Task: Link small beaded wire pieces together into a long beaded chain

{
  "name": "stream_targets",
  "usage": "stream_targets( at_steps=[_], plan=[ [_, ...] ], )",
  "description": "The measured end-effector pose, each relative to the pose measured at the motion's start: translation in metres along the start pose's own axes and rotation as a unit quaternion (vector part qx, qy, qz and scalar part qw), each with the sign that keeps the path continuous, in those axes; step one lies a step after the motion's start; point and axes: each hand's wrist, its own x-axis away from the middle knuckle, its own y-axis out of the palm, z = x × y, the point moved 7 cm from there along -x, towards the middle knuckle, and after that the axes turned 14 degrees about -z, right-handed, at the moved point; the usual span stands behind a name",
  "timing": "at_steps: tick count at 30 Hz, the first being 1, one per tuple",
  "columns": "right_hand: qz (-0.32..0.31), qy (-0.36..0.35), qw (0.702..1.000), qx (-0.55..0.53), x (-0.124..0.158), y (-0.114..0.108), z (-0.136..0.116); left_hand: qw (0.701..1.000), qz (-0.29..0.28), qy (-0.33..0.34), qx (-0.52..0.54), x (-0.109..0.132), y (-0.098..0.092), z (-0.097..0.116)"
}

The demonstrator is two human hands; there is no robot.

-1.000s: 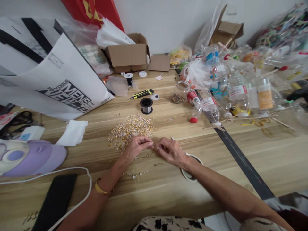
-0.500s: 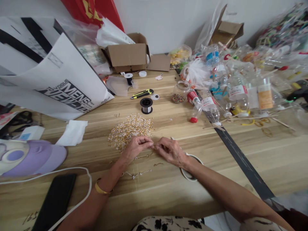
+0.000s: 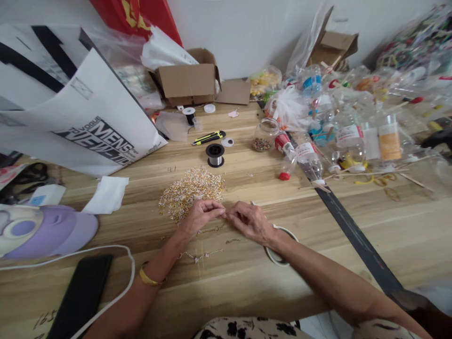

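My left hand and my right hand meet fingertip to fingertip above the table. Both are closed in a pinch, and the tiny piece between them is too small to make out. Just below them a thin gold chain runs up towards the fingertips; whether it is held is unclear. A short gold chain piece lies under my right hand. Closer to me is a chain with clear stones. Behind my left hand spreads a heap of gold and clear jewelry pieces.
Beyond the heap are a wire spool, a yellow-black utility knife and a jar of beads. A white ring-shaped object lies under my right forearm. Plastic bottles crowd the right; a phone and cable lie left.
Both hands keep nearly the same pinched pose and place. At the far right edge, a dark shape has shifted slightly.
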Motion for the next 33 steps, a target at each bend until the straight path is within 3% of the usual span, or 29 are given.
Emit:
stream_targets(
  at_steps=[33],
  plan=[
    [0.001,0.018,1.000,-0.002,0.0000,0.0001,0.0017,0.998,-0.020,0.020,-0.047,-0.0014,0.0028,0.0007]
  ],
)
